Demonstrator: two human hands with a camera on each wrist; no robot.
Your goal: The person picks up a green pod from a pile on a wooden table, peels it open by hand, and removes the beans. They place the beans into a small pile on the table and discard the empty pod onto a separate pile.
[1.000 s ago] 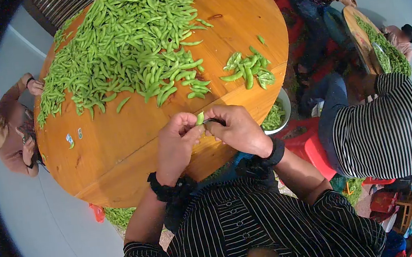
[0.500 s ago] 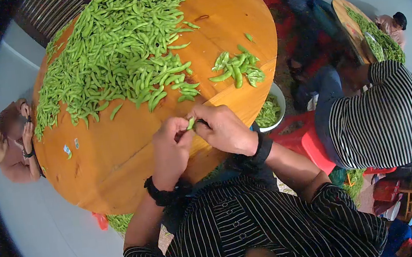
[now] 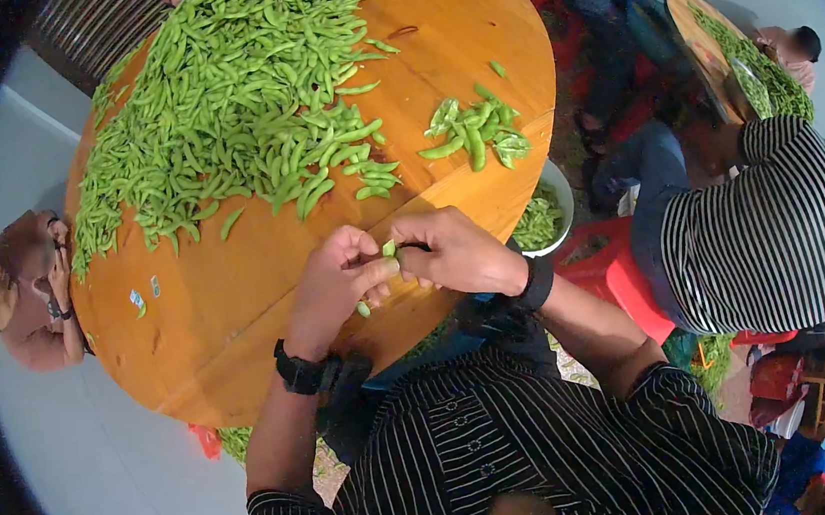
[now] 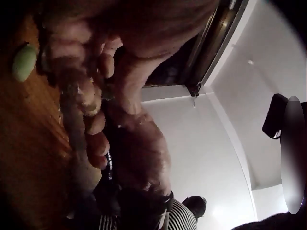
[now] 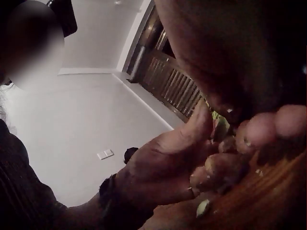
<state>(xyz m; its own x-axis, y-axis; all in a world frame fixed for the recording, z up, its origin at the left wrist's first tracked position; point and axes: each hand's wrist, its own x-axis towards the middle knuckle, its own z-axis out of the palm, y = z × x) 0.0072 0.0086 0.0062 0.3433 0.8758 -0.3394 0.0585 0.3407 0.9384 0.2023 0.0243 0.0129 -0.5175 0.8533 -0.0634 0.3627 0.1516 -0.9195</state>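
Note:
Near the table's front edge, my left hand (image 3: 325, 287) and right hand (image 3: 467, 252) meet fingertip to fingertip. Between them a green soybean pod (image 3: 389, 248) is pinched, its tip poking up past the thumbs. The right wrist view shows part of the same pod (image 5: 220, 125), mostly covered by fingers. A loose pale green bean (image 3: 364, 309) appears just below my left hand; the left wrist view has this bean (image 4: 24, 62) against the wood. Beyond my hands a large heap of pods (image 3: 246, 104) covers much of the table (image 3: 229, 327).
A small pile of pods and leaves (image 3: 476, 133) lies at the table's right. Below that edge stands a white bowl (image 3: 565, 203) of pods, beside a red stool (image 3: 615, 271). A person in a striped shirt (image 3: 761, 226) sits right; another person (image 3: 34, 287) sits left.
A loose bean now shows below my left hand, where none was visible before. Both hands still hold a pod between them, with slightly shifted fingers. The head view has tilted a little.

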